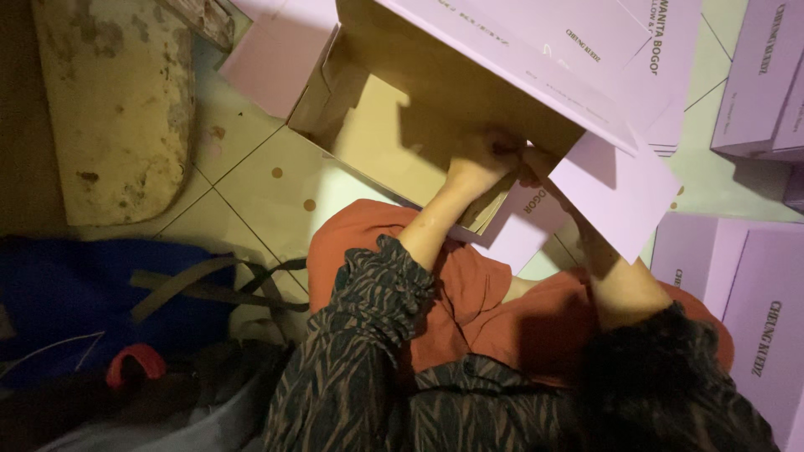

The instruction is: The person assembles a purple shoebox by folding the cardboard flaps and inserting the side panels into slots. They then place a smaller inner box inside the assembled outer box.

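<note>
While you sit on the tiled floor, the scene runs left to right like this:

Far left: a worn, stained beige slab [117, 109] lies on the floor; below it a blue bag [75, 301] with dark straps and one red ring-shaped piece [134, 362] beside it.

Floor: pale tiles [251, 192] with a few small brown spots.

Open box: one lilac cardboard box [402, 117], brown inside, stands tilted above your lap, its mouth toward you. Nothing lies inside it that can be made out; the interior is partly in shadow.

Left hand: your left hand [477, 167] is curled shut at the near edge of the box, fingers pinching the brown inner flap where it meets the wall.

Right hand: your right hand [536, 167] is just beside the left, touching it. It is mostly hidden behind a lilac flap [615, 188], so you cannot tell how far it is closed or what it grips.

Lap: orange-red cloth [469, 293] over your knees, striped dark sleeves on both arms; the box's lower corner rests against it.

Right side: closed lilac boxes, at least two stacked at top right [758, 84] and at least two more at lower right [754, 310]; flat lilac sheets [662, 92] lie under the open box's lid.
</note>
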